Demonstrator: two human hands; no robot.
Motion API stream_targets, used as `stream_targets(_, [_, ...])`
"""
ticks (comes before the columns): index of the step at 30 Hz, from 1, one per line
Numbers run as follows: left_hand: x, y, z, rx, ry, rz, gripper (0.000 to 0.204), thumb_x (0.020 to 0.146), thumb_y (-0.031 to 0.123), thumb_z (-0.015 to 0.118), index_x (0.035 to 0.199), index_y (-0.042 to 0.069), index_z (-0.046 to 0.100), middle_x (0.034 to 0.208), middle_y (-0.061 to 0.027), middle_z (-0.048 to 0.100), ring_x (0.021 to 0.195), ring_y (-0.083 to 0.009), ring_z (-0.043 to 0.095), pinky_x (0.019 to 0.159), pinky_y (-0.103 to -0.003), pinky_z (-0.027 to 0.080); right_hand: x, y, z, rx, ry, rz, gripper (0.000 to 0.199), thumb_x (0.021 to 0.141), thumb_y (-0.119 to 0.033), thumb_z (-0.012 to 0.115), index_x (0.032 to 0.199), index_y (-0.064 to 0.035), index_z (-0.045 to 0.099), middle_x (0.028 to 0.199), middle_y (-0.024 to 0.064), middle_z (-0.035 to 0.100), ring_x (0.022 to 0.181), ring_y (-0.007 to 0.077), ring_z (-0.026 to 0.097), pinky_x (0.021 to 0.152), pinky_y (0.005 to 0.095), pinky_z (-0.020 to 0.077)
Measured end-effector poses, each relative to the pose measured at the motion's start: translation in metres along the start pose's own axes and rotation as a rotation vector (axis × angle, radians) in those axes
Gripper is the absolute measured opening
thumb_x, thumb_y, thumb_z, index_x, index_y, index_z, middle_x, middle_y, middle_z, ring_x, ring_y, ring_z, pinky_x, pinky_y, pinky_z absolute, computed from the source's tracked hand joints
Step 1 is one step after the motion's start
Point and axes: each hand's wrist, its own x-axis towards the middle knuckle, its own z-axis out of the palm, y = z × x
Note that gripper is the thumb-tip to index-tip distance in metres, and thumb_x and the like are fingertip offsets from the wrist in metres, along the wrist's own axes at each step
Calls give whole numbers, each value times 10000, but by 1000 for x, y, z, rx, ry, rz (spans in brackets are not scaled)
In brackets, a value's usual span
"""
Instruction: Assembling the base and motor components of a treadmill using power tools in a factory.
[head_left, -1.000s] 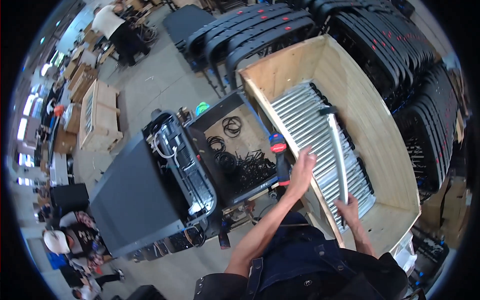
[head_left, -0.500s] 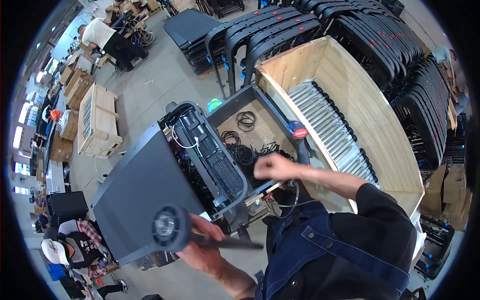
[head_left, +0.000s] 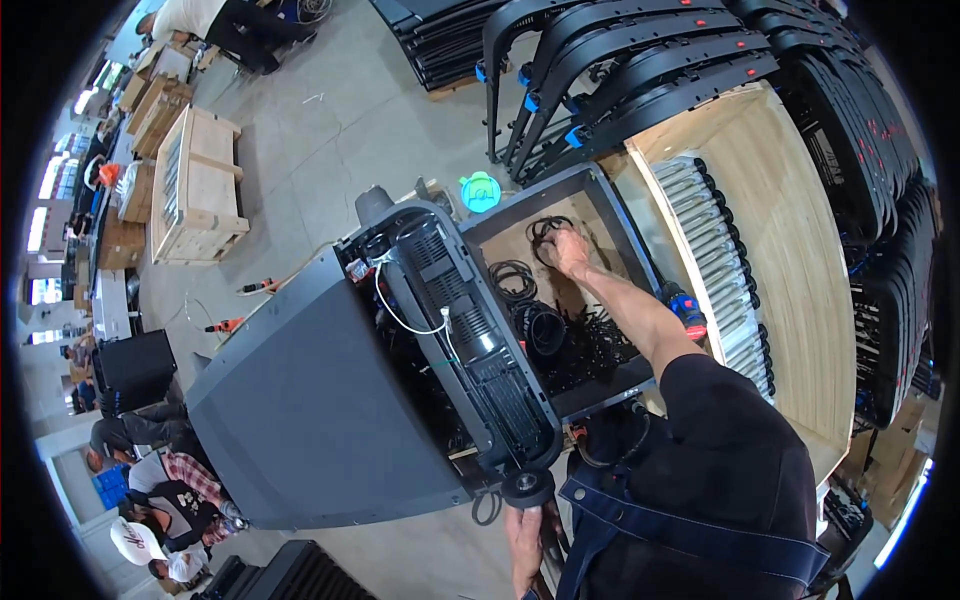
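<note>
Left of the grey tray (head_left: 618,222) sits the biggest thing in my feed, a dark panelled housing (head_left: 310,400), its slotted frame (head_left: 437,265) running alongside the tray. To the tray's right I have a long wooden crate (head_left: 805,290), with silver tubes (head_left: 715,250) lined up inside, black at their ends. Between tray and crate, by the tray's right wall, lies a power driver (head_left: 685,312).

The right hand (head_left: 568,250) reaches down into the far part of the tray, fingers bent at a black loop (head_left: 545,228); from here I cannot tell whether they have pinched it. Outside the tray, off its near left corner, the left hand (head_left: 523,535) has its fingers curled around a wheel-ended part (head_left: 527,487), black and round at the top. Nearer in the tray than the loop are more black coils (head_left: 512,280), and last, scattered small screws (head_left: 595,340).

I read the step as taking a loop from the tray while the other hand keeps hold of its part. As I judge it, the next move calls for a sure pinch on one loop, then a lift clear of the tray wall.
</note>
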Motion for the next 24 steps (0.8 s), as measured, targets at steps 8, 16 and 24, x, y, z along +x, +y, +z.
stream_targets(8, [29, 0, 24, 28, -173, 81, 485, 1023, 391, 577, 1342, 43, 468, 849, -74, 603, 617, -127, 563, 539, -252, 458, -131, -63, -167, 722, -342, -129, 342, 954, -319, 701, 1080, -5, 745, 858, 48, 723, 865, 150, 668, 785, 321, 507])
stream_targets(16, [16, -16, 16, 115, -337, 234, 797, 1015, 387, 613, 1579, 57, 156, 867, -79, 573, 600, -116, 526, 509, -244, 421, -299, -102, -229, 954, -934, -149, 295, 990, -258, 704, 1113, 6, 753, 877, 30, 698, 821, 99, 626, 749, 265, 500])
stream_targets(24, [-21, -63, -10, 148, -211, 339, 656, 1010, 186, 613, 1548, 121, 243, 874, -66, 590, 614, -108, 537, 518, -248, 441, -382, -140, -217, 489, -591, -880, 192, 882, -177, 793, 971, -10, 763, 817, 86, 682, 838, 215, 594, 742, 345, 487])
